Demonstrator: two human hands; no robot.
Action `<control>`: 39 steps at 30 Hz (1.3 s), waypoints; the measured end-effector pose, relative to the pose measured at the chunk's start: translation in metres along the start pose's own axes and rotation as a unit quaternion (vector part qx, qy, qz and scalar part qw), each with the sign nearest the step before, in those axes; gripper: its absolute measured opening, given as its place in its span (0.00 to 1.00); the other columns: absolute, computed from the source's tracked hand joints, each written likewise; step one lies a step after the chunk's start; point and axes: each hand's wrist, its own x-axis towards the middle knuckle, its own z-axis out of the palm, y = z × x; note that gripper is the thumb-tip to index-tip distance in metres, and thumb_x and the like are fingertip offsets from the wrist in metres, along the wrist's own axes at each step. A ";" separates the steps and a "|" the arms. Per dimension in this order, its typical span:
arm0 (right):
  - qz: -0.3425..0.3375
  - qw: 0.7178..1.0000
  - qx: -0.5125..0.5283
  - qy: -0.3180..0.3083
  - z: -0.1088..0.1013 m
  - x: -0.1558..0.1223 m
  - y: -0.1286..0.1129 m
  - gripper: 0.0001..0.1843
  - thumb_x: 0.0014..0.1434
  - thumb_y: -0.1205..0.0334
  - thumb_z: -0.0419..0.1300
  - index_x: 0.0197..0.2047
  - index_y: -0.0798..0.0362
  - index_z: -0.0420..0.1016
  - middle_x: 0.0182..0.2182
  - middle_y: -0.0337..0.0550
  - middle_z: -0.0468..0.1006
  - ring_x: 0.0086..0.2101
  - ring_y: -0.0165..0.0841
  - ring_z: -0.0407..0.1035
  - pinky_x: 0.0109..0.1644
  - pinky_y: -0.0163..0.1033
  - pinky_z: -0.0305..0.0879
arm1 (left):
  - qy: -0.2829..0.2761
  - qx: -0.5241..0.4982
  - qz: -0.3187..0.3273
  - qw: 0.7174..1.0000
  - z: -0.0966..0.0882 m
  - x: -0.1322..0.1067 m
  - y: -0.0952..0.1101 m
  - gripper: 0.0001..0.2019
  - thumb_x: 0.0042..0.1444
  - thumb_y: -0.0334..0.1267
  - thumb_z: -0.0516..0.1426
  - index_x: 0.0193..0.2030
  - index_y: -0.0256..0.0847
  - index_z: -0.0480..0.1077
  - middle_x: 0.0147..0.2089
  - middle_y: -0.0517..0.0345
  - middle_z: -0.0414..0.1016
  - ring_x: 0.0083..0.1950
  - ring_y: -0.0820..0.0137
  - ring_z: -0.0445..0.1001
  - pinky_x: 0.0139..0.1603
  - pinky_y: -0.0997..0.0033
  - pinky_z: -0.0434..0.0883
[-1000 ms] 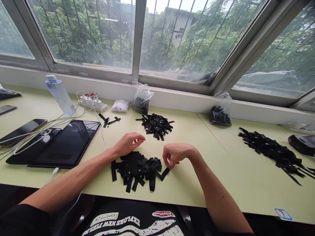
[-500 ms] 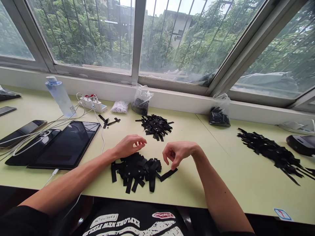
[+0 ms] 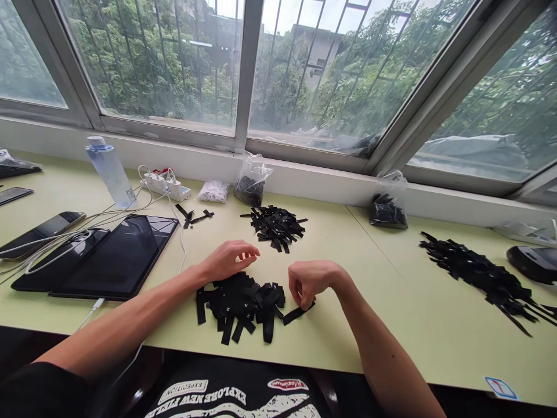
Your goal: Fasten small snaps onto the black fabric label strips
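A pile of black fabric strips [image 3: 243,302] lies near the table's front edge. My left hand [image 3: 228,260] hovers over the back of this pile, fingers curled with the thumb against the fingertips, and nothing shows in them. My right hand [image 3: 311,281] is just right of the pile, fingers curled down and pinching the end of one black strip [image 3: 296,314] that lies on the table at the pile's right edge.
A second heap of strips [image 3: 276,223] lies farther back and a long one [image 3: 478,270] to the right. Bags [image 3: 251,184] [image 3: 388,208] stand by the sill. A tablet [image 3: 115,254], phones [image 3: 41,229], cables, power strip [image 3: 165,183] and bottle [image 3: 111,173] fill the left.
My right hand had let go of the strip and lifted with fingers apart; it has now dropped back and closed on that strip. The left hand has barely moved.
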 end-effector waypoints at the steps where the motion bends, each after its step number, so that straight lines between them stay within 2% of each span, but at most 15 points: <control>1: -0.016 1.000 0.013 -0.010 -0.001 -0.001 0.002 0.09 0.41 0.63 0.69 0.28 0.56 0.81 0.20 0.36 0.76 0.24 0.29 0.69 0.27 0.32 0.61 | 0.000 0.000 0.000 1.000 0.000 0.000 0.000 0.08 0.65 0.36 0.56 0.47 0.42 0.77 0.42 0.55 0.79 0.37 0.72 0.76 0.41 0.71 0.74; 5: -0.133 0.986 0.097 -0.029 -0.008 -0.009 0.017 0.13 0.46 0.57 0.72 0.32 0.57 0.80 0.21 0.37 0.76 0.22 0.26 0.67 0.27 0.30 0.60 | 0.002 -0.007 0.000 1.000 -0.001 0.000 0.002 0.09 0.65 0.36 0.56 0.47 0.42 0.77 0.42 0.54 0.79 0.37 0.72 0.76 0.41 0.71 0.74; 9: -0.258 0.949 0.173 0.053 -0.013 -0.012 0.027 0.15 0.49 0.54 0.73 0.30 0.58 0.79 0.22 0.37 0.74 0.22 0.24 0.63 0.27 0.30 0.59 | 0.005 -0.020 0.000 1.000 0.001 0.000 0.004 0.09 0.65 0.38 0.56 0.46 0.42 0.77 0.42 0.54 0.79 0.37 0.72 0.76 0.41 0.71 0.74; 12: -0.303 0.922 0.206 0.123 -0.012 -0.003 0.020 0.14 0.48 0.55 0.74 0.28 0.56 0.78 0.29 0.41 0.76 0.29 0.28 0.67 0.34 0.33 0.64 | 0.012 -0.044 -0.006 0.999 0.000 0.002 0.008 0.10 0.66 0.40 0.56 0.47 0.41 0.77 0.42 0.53 0.80 0.39 0.70 0.77 0.41 0.71 0.74; 14: -0.299 0.908 0.246 0.160 -0.009 0.006 0.012 0.14 0.50 0.55 0.73 0.30 0.56 0.78 0.30 0.41 0.76 0.31 0.29 0.68 0.36 0.34 0.65 | 0.013 -0.073 -0.018 0.997 -0.002 0.003 0.012 0.12 0.68 0.40 0.53 0.47 0.40 0.77 0.43 0.53 0.81 0.42 0.70 0.78 0.42 0.72 0.74; 17: -0.277 0.890 0.305 0.195 -0.003 0.021 0.002 0.14 0.53 0.55 0.71 0.33 0.56 0.77 0.25 0.36 0.72 0.26 0.26 0.63 0.31 0.33 0.61 | 0.003 -0.106 -0.031 0.994 -0.007 0.004 0.017 0.14 0.70 0.41 0.51 0.48 0.40 0.77 0.43 0.53 0.81 0.44 0.69 0.78 0.41 0.73 0.73; 22: -0.290 0.862 0.344 0.232 0.003 0.037 -0.004 0.12 0.55 0.56 0.70 0.35 0.56 0.77 0.26 0.36 0.72 0.27 0.26 0.61 0.31 0.33 0.58 | -0.007 -0.095 -0.012 0.995 -0.006 0.003 0.017 0.11 0.67 0.40 0.55 0.50 0.41 0.76 0.47 0.52 0.80 0.44 0.69 0.77 0.43 0.70 0.74; 28: -0.301 0.854 0.349 0.239 0.005 0.043 -0.005 0.12 0.55 0.55 0.69 0.38 0.56 0.80 0.31 0.40 0.75 0.30 0.28 0.63 0.35 0.35 0.59 | -0.002 -0.073 0.033 0.997 -0.003 0.003 0.013 0.10 0.64 0.38 0.58 0.51 0.45 0.76 0.55 0.51 0.75 0.57 0.63 0.72 0.47 0.66 0.75; 35: -0.285 0.851 0.350 0.270 0.004 0.041 -0.006 0.13 0.56 0.54 0.68 0.38 0.55 0.80 0.30 0.39 0.73 0.29 0.28 0.61 0.32 0.34 0.57 | -0.025 -0.114 0.000 0.993 -0.008 0.004 0.017 0.10 0.66 0.39 0.55 0.46 0.40 0.77 0.48 0.51 0.78 0.49 0.66 0.75 0.46 0.68 0.74; 39: -0.274 0.851 0.335 0.298 0.003 0.040 -0.006 0.13 0.55 0.54 0.67 0.38 0.55 0.79 0.28 0.38 0.72 0.29 0.28 0.62 0.32 0.34 0.58 | -0.023 -0.115 -0.026 0.993 -0.009 0.004 0.018 0.10 0.65 0.41 0.57 0.44 0.40 0.78 0.44 0.53 0.81 0.43 0.68 0.77 0.46 0.68 0.73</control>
